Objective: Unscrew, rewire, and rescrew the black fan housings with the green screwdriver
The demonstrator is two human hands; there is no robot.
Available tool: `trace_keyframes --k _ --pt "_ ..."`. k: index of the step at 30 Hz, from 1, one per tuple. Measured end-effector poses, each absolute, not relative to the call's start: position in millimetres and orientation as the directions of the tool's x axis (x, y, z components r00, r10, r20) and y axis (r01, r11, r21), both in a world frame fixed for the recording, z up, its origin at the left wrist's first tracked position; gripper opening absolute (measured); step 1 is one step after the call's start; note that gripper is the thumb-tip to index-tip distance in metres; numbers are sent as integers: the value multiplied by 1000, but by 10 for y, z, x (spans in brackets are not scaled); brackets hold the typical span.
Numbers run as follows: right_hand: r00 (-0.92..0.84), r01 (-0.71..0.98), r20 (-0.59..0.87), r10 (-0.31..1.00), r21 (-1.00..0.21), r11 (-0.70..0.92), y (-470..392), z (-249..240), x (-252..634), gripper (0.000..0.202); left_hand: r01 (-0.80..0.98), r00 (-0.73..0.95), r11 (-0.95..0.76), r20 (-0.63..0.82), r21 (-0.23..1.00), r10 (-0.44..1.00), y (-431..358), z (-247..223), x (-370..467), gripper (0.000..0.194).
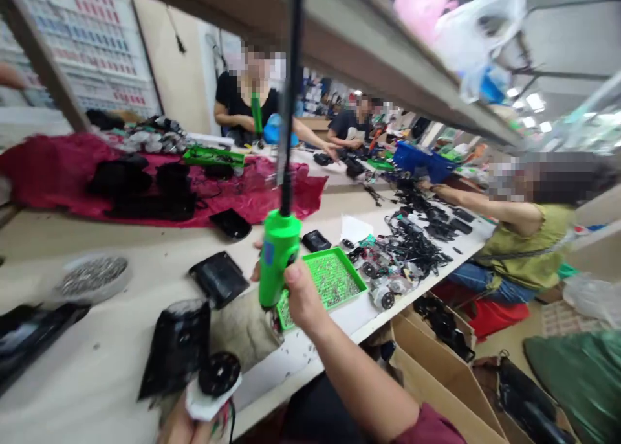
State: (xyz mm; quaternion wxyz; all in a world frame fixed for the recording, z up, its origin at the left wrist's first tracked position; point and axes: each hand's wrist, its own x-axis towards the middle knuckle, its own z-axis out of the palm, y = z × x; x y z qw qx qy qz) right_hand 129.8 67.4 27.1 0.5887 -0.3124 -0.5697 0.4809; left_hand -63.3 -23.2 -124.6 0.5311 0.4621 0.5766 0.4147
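Head view: right grip (pixel 301 294) wrapped around green driver (pixel 277 259), upright above tabletop (pixel 160 256); left grip (pixel 187 426) grasping white-and-black wired part (pixel 213 395), black casing (pixel 177 347) just beyond. Green tray (pixel 356 271) of small metal pieces beside right grip.

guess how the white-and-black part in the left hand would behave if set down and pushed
The white-and-black part would probably feel stiff, since its white rim looks like hard plastic. That rim's angular outline might keep it from rolling freely. The thin wires hanging below look floppy, so they would likely trail or snag.
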Motion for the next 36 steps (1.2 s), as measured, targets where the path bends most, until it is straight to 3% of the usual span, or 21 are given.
trace_keyframes --k 3,8,14,24,36 --pt "-118 -293 404 907 -887 357 639 276 1344 76 248 -68 157 -145 956 987 -442 -1083 -583 40" --pt "-56 -367 390 919 -864 345 609 359 1260 64 313 25 89 -102 945 994 -441 -869 -549 27" --pt "-42 -318 360 932 -889 329 472 413 1263 72 287 -31 84 -78 954 996 -464 -898 -601 27" --pt "-25 -531 207 978 -831 163 333 692 1277 81 509 145 -55 -23 859 989 -444 -817 -556 25" --pt "17 -606 163 986 -783 140 359 662 1119 83 542 169 -117 29 832 985 -455 -855 -554 25"
